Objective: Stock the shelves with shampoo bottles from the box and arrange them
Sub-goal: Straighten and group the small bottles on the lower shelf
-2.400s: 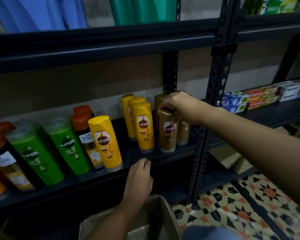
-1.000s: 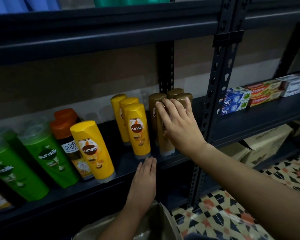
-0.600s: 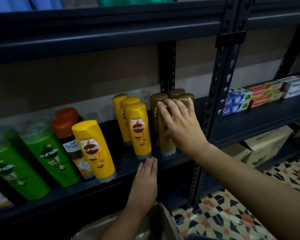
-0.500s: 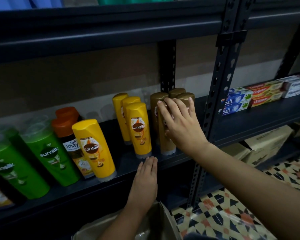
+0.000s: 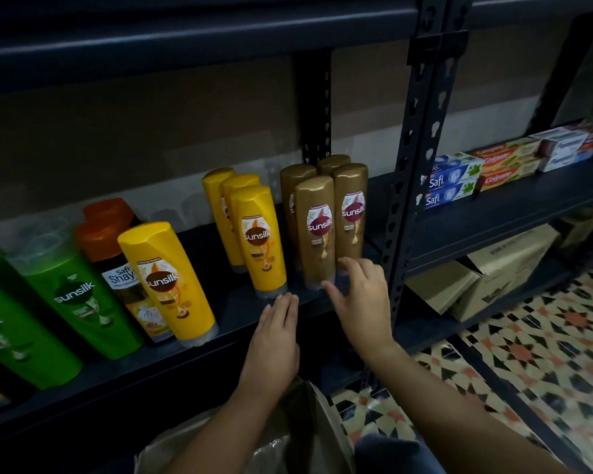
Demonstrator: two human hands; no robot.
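Right hand (image 5: 358, 299) open, empty, by the brown bottles (image 5: 317, 230); left hand (image 5: 274, 340) flat on shelf edge (image 5: 185, 360).

Counting four gold Sunsilk bottles (image 5: 315, 230), four yellow ones (image 5: 261, 239), roughly three green ones (image 5: 79, 289), two orange-capped Safi bottles (image 5: 117, 254), two hands (image 5: 274, 343), plus a stack of toothpaste boxes (image 5: 493, 167).

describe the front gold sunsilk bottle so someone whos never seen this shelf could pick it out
Find the dark metal shelf and its perforated upright post. Just left of the post stands a cluster of four gold bottles. The front gold Sunsilk bottle is the one nearest the shelf edge, directly beside the front yellow Sunsilk bottle.
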